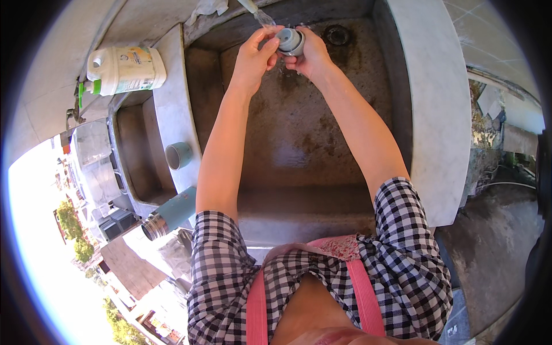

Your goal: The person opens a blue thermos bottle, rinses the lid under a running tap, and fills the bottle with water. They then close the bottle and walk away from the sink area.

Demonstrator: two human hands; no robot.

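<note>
Over the far part of the stone sink, my right hand wraps round a small grey-blue flask stopper. My left hand has its fingers curled and its fingertips against the stopper's left side. Clear water runs from a pale spout just beyond my left fingers. A blue-green flask with a bare steel mouth lies beside my left forearm. Farther up the same ledge is a matching cup, its opening facing left.
A white jug with a green pump top stands at the far left. Left of the ledge is a second, smaller basin. A dark round drain sits beyond my right hand. A broad pale ledge borders the sink's right side.
</note>
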